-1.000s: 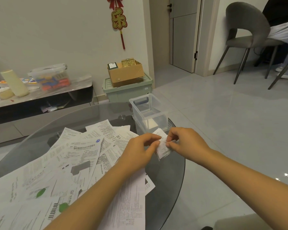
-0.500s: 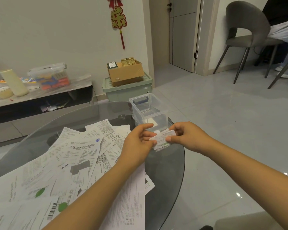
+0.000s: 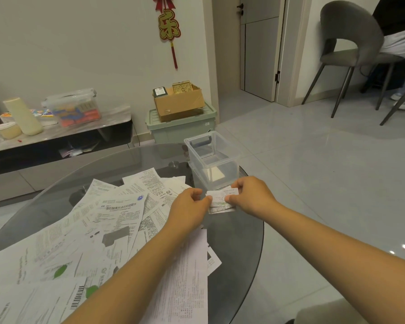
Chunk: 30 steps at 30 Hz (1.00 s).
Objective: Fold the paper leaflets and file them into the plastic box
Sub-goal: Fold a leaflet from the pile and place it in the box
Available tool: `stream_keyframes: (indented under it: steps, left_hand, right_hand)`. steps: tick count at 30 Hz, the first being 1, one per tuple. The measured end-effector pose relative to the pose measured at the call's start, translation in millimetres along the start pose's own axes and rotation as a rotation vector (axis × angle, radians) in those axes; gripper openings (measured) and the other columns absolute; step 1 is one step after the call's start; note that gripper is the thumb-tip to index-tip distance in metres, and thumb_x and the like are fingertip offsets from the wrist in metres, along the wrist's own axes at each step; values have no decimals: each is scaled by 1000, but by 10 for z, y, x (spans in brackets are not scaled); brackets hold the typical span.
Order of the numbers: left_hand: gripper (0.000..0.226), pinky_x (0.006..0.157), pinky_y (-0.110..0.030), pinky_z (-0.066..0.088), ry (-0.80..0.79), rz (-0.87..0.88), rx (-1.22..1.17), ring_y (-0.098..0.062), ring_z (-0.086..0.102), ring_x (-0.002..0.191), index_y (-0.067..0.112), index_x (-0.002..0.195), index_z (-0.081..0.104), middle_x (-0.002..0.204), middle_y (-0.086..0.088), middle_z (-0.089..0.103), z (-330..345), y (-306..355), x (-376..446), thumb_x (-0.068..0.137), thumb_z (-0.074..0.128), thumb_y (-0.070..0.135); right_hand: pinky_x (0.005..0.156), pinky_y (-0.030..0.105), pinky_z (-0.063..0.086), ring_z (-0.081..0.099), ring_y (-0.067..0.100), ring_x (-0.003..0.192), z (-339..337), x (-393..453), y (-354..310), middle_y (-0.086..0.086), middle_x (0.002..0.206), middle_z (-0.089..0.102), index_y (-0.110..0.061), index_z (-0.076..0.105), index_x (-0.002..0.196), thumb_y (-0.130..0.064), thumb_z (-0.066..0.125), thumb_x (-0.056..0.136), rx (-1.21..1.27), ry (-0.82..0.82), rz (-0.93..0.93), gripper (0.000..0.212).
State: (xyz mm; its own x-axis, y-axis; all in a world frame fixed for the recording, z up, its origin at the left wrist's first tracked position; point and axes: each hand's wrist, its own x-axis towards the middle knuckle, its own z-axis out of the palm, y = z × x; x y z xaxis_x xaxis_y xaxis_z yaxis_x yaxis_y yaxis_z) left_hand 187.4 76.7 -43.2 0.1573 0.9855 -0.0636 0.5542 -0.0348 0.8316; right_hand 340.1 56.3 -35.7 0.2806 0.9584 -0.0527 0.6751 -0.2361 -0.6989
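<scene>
Status: one folded leaflet [image 3: 221,201] in hand, just in front of the plastic box [image 3: 212,160] on its near side, held above the tabletop [image 3: 239,242]. My left hand [image 3: 188,208] pinches its left edge with thumb and fingertips; my right hand [image 3: 253,195] pinches the right edge the same way. Both grips are closed on the paper, neither one free. The leaflet looks folded down to a small strip, several layers showing at the bottom edge. I'd judge the fold done or one crease short; can't tell which.

Box: open, no lid on it, clear walls. One pale folded piece seems to sit on its floor, at the side nearest me. Can't make out more than that through the plastic, so the filed count is low, maybe one.

Left to do: most of it. A big pile of unfolded leaflets [image 3: 84,230] is spread flat left of the box, overlapping, running back toward me under my left forearm. A long sheet [image 3: 185,277] lies directly below my left wrist, also unfolded.

Estimate: early stage. Next for this piece is the drop into the box, a short reach forward. Then repeat for the whole pile.
</scene>
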Motion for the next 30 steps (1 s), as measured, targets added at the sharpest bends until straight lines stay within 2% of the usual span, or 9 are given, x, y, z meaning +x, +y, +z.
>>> stream_keyframes:
  steps: [3,8,10,12,15,19,23,27,30]
  left_hand:
    - [44,94,-27,44,-20,11,8,-14,58,105,14,128,53,121,0,60,20,-6,2,86,67,22]
    - [53,71,-15,48,-38,39,-57,-10,59,86,13,127,52,101,0,60,70,-37,-30,79,70,0]
    - [54,65,-12,48,-33,67,-59,-6,57,79,15,125,53,92,4,57,76,-19,-43,77,69,-4]
    - [54,60,-7,46,-25,130,-18,-4,55,74,18,123,55,88,8,53,77,9,-65,76,68,-6]
    - [49,64,-3,41,-7,291,98,-2,50,73,21,121,57,91,9,48,95,49,-107,79,65,-4]
    - [33,72,-8,37,-32,382,199,-5,49,86,22,117,61,101,8,49,133,42,-161,86,62,10]
    - [18,80,-24,44,2,387,231,-11,54,90,24,104,67,96,4,55,139,-23,-132,89,60,29]
    - [22,95,-32,39,60,361,297,-15,48,107,21,111,64,110,2,55,169,-63,-85,92,56,30]
    - [20,90,-44,44,42,323,304,-21,56,96,23,109,63,101,2,65,201,-51,-73,92,55,30]
  right_hand:
    - [62,23,40,55,15,81,43,-12,18,5,102,66,-12,65,106,-23,72,80,-11,6,-10,29]
    - [55,15,38,55,14,81,53,-49,19,4,102,66,-11,65,105,-22,74,80,-67,-17,-76,29]
    - [62,16,39,55,14,88,28,-71,20,2,106,61,-14,61,115,-22,75,79,-80,-19,-109,39]
    - [77,18,39,55,16,101,-16,-95,6,2,117,55,-21,54,128,-21,74,79,-104,-36,-157,53]
    - [81,23,43,57,16,99,-103,-125,-19,2,118,59,-22,59,124,-21,70,82,-181,-99,-222,44]
    - [71,26,45,57,16,83,-179,-186,-6,2,100,67,-19,66,99,-26,69,83,-278,-124,-271,17]
    - [72,29,45,55,16,82,-153,-222,35,0,98,65,-20,64,98,-34,65,85,-287,-85,-302,19]
    - [78,26,44,55,18,94,-109,-207,48,-2,108,53,-20,62,107,-30,65,86,-291,-42,-300,24]
    - [73,23,40,53,15,88,-88,-175,46,2,110,58,-19,61,110,-26,65,86,-226,-65,-265,26]
